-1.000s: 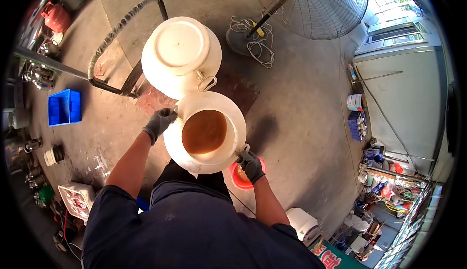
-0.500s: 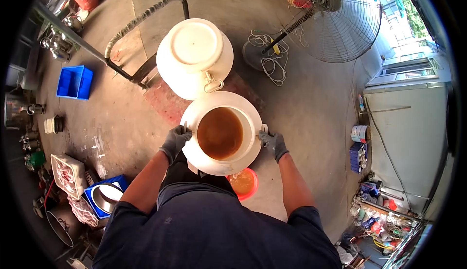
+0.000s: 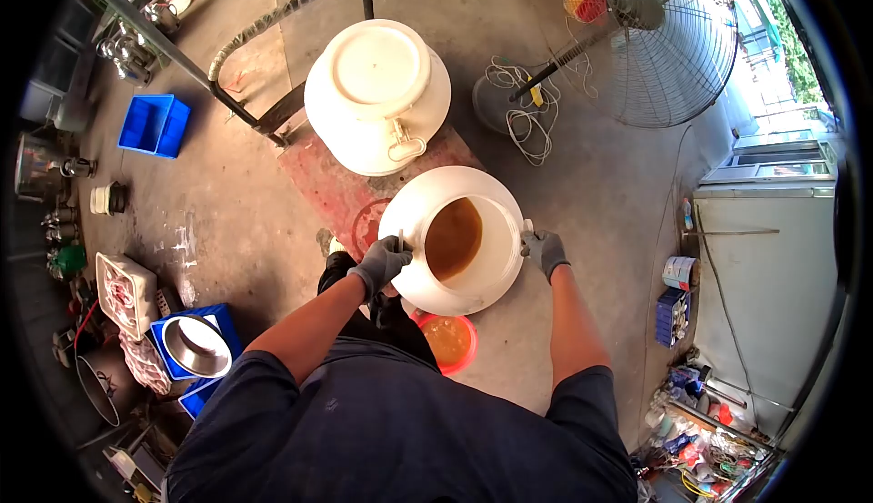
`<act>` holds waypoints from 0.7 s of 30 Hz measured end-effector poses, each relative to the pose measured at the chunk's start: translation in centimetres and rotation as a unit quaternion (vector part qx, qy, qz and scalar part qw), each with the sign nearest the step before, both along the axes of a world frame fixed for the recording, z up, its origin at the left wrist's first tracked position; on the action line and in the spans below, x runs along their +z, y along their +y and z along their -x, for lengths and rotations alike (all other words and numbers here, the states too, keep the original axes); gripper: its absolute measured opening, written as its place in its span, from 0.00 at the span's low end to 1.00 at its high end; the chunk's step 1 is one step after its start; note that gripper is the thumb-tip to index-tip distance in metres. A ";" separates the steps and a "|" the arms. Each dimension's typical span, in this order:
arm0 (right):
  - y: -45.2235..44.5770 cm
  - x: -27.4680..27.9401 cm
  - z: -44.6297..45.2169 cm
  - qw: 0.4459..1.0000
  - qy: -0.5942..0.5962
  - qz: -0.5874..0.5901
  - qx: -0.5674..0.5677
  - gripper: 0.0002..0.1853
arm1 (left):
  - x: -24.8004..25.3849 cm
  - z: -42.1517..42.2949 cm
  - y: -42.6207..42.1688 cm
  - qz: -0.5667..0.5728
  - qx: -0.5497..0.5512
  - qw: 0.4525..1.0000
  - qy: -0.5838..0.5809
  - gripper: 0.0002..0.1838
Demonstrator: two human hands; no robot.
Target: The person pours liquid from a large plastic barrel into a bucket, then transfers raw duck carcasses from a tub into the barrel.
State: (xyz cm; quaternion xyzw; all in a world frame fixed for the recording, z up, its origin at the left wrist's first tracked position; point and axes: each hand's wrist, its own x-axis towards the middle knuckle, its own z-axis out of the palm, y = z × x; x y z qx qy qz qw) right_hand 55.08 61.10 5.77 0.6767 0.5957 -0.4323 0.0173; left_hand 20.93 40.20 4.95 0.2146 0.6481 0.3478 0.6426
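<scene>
A wide white plastic barrel (image 3: 498,196) is held in front of me, its mouth uncovered and tilted. Brown liquid (image 3: 453,241) inside lies toward the left of the opening. My left hand (image 3: 382,264), in a grey glove, is closed round the barrel's left handle. On the opposite side my right hand (image 3: 546,253), also gloved, grips the right handle. Just below the barrel, a red basin (image 3: 449,344) on the floor holds orange-brown liquid. A second white barrel (image 3: 377,98), with its lid on, stands beyond on a red platform (image 3: 318,185).
The platform has a curved metal handle (image 3: 282,16). A large fan (image 3: 668,48) stands at upper right with a coiled cable (image 3: 532,135) by its base. At left are a blue crate (image 3: 155,127), a tray of meat (image 3: 125,296) and a steel pot (image 3: 197,346).
The held barrel has shifted right and tilted, so its liquid now gathers at the left of the opening. Both hands moved along with it, and more of the red platform shows.
</scene>
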 end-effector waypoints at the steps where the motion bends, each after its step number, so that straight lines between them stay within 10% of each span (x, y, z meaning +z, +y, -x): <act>1: 0.5 -0.3 -0.2 0.999 0.043 0.002 -0.009 0.16 | 0.9 0.1 0.9 0.000 -0.002 1.000 0.002 0.13; 21: 3.6 -1.1 -1.1 0.985 0.101 0.003 -0.139 0.14 | 1.1 0.8 6.8 -0.017 -0.033 0.996 0.086 0.11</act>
